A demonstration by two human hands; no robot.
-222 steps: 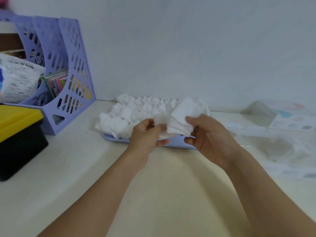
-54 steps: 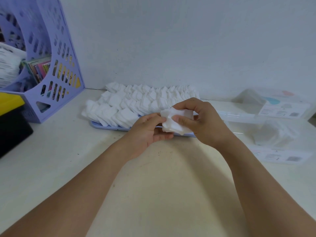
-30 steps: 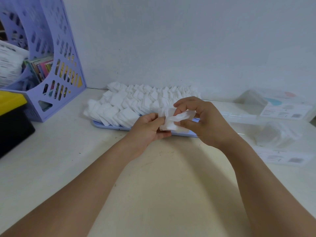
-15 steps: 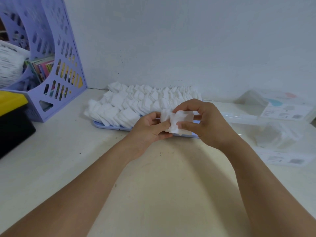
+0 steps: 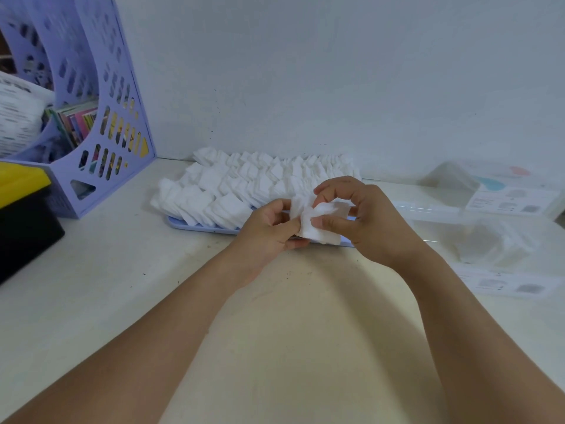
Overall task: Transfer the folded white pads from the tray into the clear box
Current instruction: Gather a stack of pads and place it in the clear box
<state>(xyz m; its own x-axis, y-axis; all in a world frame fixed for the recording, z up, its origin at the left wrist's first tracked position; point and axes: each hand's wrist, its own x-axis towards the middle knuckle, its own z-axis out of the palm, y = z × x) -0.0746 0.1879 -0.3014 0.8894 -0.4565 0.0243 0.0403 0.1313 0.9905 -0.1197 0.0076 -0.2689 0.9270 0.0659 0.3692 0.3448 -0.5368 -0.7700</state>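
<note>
A pale counter (image 5: 91,286) carries everything here, backed by a plain wall. At its left stands a lilac perforated file holder (image 5: 101,117) stuffed with booklets and a printed packet, and in front of it sits a black bin with a yellow lid (image 5: 21,206). Along the wall in the middle lies a shallow lilac tray (image 5: 201,227), its long axis running left to right, packed with overlapping rows of folded white pads (image 5: 250,182); by the look of it most of the load has yet to be moved. To the right is the clear box (image 5: 489,243), open-topped and already holding a small stack of white pads, with what seems to be its labelled lid (image 5: 513,194) lying just behind it. Over the tray's near right end both hands meet on a small bunch of pads (image 5: 321,224): the left hand (image 5: 269,231) pinches its left edge, while the right hand (image 5: 370,221) curls fingers (image 5: 330,223) over the top and thumb beneath, so both are grasping the bunch. The box lies to the right of the held pads, nearer the right hand, so that hand is the likelier one to carry them across once the left lets go.
</note>
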